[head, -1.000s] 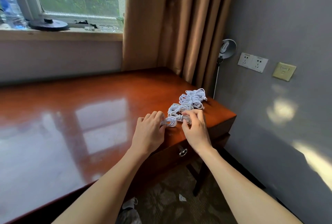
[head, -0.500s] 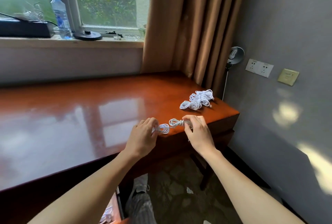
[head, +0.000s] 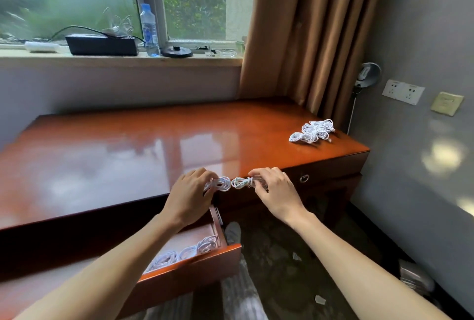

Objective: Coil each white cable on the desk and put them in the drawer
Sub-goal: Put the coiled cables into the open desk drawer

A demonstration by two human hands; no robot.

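A coiled white cable (head: 234,182) is held between both hands just off the desk's front edge, above the open drawer. My left hand (head: 191,195) grips its left end and my right hand (head: 275,191) pinches its right end. A pile of white cables (head: 312,131) lies on the far right corner of the reddish wooden desk (head: 143,145). The open drawer (head: 205,263) below my left forearm holds several coiled white cables (head: 187,251).
A shut drawer with a ring pull (head: 304,178) is at the desk's right front. On the windowsill stand a black box (head: 101,44), a water bottle (head: 149,30) and a black disc (head: 177,51). Curtain (head: 307,37), lamp (head: 368,74) and wall sockets (head: 402,91) are at right.
Both hands have carried the coiled cable away from the pile, back to the desk's front edge. The view has pulled back and the open drawer now shows below.
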